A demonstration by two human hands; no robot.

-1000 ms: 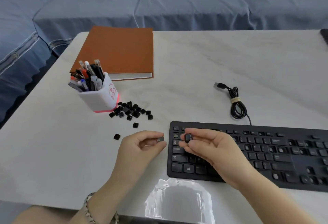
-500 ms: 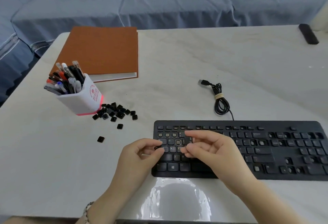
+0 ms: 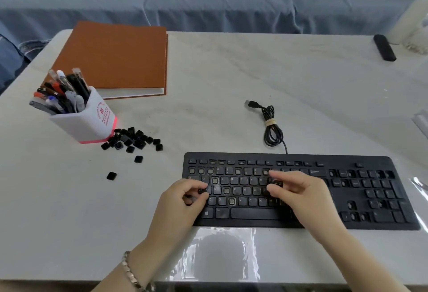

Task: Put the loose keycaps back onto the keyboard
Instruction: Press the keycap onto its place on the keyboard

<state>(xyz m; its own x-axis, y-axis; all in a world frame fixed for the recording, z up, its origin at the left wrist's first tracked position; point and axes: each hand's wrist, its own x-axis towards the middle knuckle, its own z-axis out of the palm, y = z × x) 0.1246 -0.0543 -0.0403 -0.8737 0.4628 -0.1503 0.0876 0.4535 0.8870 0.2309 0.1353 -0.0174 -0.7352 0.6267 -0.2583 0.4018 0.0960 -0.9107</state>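
The keyboard (image 3: 361, 199) shows legible letters (E, R, T, Y along one row) and several bare sockets. The left hand (image 3: 183, 201) pinches a black keycap (image 3: 201, 191) over the keyboard's left end; the right hand (image 3: 298, 192) pinches a second keycap (image 3: 276, 184) above the middle rows. At ten o'clock from the keyboard, the loose keycaps (image 3: 133, 140) lie heaped on the desk (image 3: 231, 71) beside a white cup (image 3: 88, 120) full of pens (image 3: 62, 92) — its red print is too small to read.

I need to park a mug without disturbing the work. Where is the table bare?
Bare: between book and cable, and from cable right to the black bar. Crowded: the keycap pile by the pen cup; the keyboard under the left hand and right hand.
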